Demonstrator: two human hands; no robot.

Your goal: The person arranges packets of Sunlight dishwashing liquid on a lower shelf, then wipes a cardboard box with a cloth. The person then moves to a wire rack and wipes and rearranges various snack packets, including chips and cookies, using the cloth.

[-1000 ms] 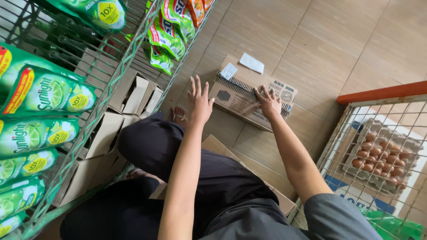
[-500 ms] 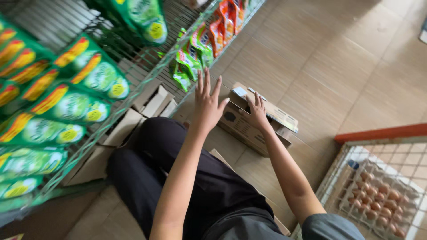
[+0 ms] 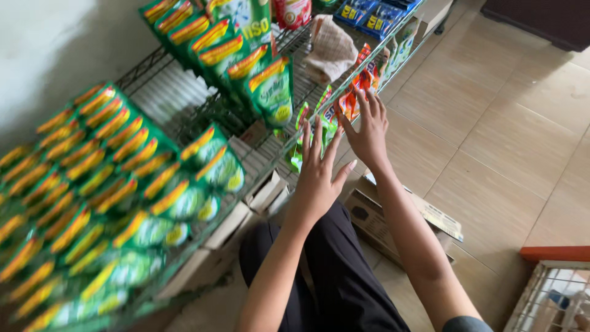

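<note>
The floor [image 3: 491, 141] is laid with large beige tiles, and a wire shelf rack [image 3: 184, 104] runs along the left side against a pale wall, its tiers crowded with green and yellow refill pouches [image 3: 117, 178]. An opened cardboard box [image 3: 381, 221] lies on the floor near the person's knees, partly hidden behind the forearms, and a wire basket with an orange rim [image 3: 553, 289] sits at the near right corner. Both hands are raised toward the rack's front edge. The left hand [image 3: 319, 175] is spread wide and holds nothing. The right hand [image 3: 369, 132], farther off, has its fingers extended at a row of small orange and green hanging sachets [image 3: 344, 104], glossy and blurred; whether it grips one cannot be told.
</note>
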